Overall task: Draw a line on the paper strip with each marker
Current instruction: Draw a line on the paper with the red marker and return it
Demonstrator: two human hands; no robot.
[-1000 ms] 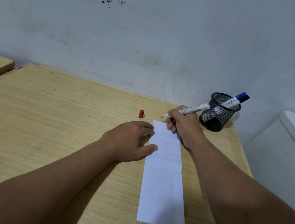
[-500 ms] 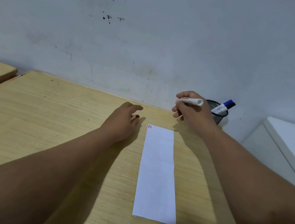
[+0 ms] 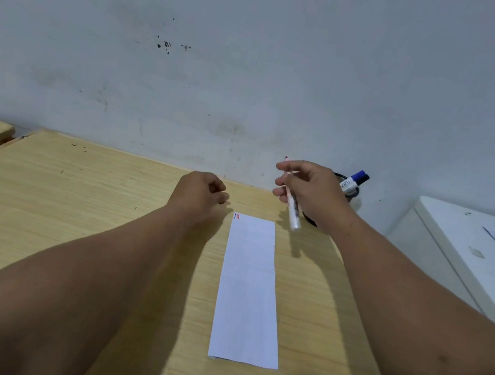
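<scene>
- Paper strip lies flat on the desk, two short lines (one blue, one red) at its far left corner.
- Right hand pinches the red marker, tip up, above the strip's far right corner.
- Left hand is curled shut just left of the strip; what it holds, I cannot tell.
- Capping looks next: tip and cap must meet squarely.
- Blue marker waits in the cup.

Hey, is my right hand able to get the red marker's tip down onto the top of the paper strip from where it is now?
Probably yes. The right hand holds the red marker in the air just beyond the paper strip, and the left hand sits off to the strip's side, so nothing covers the top edge.
</scene>
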